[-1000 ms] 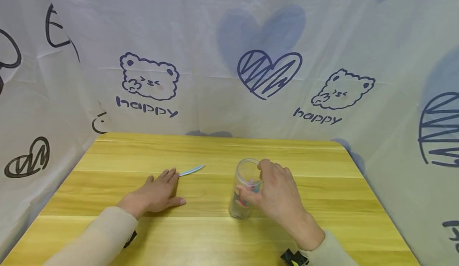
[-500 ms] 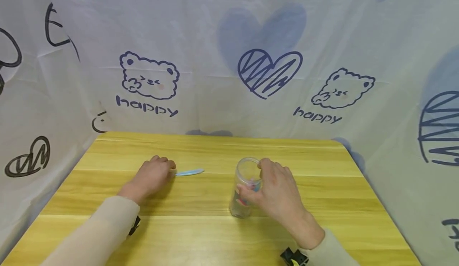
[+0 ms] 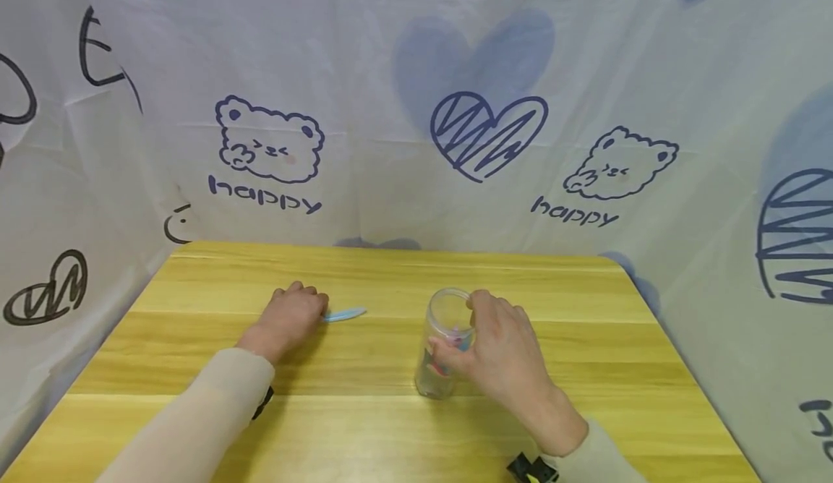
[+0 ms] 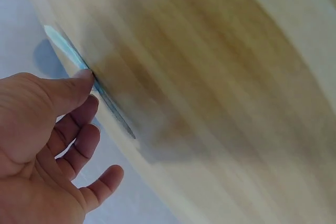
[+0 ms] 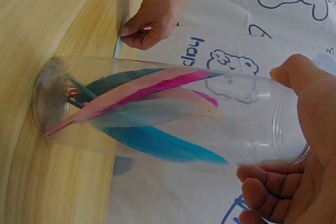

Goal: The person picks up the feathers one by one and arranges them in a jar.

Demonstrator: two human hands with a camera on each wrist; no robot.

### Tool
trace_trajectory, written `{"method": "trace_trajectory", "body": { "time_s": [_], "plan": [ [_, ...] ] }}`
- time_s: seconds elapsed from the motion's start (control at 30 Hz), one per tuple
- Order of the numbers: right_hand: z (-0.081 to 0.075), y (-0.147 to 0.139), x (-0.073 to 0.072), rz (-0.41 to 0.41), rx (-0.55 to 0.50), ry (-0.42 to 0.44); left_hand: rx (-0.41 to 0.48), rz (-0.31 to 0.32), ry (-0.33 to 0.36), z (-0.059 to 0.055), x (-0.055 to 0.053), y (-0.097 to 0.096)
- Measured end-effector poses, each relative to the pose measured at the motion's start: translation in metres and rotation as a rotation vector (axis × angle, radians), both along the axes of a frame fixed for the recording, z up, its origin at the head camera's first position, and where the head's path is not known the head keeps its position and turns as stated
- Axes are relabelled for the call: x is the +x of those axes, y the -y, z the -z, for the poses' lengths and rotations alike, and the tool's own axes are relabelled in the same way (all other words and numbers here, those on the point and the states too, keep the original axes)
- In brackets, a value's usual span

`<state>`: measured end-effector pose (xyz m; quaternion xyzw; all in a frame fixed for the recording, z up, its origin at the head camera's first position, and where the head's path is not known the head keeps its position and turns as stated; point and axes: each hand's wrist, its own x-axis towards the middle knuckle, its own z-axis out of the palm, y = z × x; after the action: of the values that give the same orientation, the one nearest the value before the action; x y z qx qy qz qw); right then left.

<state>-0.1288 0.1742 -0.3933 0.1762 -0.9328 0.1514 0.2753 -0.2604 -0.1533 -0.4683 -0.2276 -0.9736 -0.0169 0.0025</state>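
Note:
My left hand [image 3: 289, 320] pinches a light blue feather [image 3: 347, 314] between thumb and fingers, close over the table left of centre. In the left wrist view, the feather [image 4: 65, 45] runs past the thumb tip on both sides. My right hand [image 3: 510, 360] holds a tall clear jar [image 3: 432, 382] by its upper part, thumb on one side and fingers on the other. The jar stands upright with its mouth open. Inside it, the right wrist view shows several feathers, among them a blue one [image 5: 163, 142] and a pale pink one with a magenta edge [image 5: 121, 100].
Both hands work over a yellow wood-grain table [image 3: 364, 432]. A white cloth [image 3: 377, 172] printed with bears and hearts hangs behind the table and along its sides.
The left hand was laid flat with fingers spread by the feather; its fingers have since curled in and pinch it. The feather has turned slightly. The right hand and jar have kept still.

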Motion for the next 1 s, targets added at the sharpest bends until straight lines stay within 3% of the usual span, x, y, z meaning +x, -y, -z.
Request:
{"method": "trace_trajectory", "body": {
  "time_s": [0.53, 1.0],
  "plan": [
    [0.0004, -0.0014, 0.0004, 0.000, 0.004, 0.005, -0.157, 0.072, -0.020, -0.0049, 0.0035, -0.0090],
    [-0.0009, 0.0001, -0.0011, 0.006, 0.012, 0.021, -0.046, 0.060, -0.199, 0.0027, 0.0026, -0.0071]
  ]
}}
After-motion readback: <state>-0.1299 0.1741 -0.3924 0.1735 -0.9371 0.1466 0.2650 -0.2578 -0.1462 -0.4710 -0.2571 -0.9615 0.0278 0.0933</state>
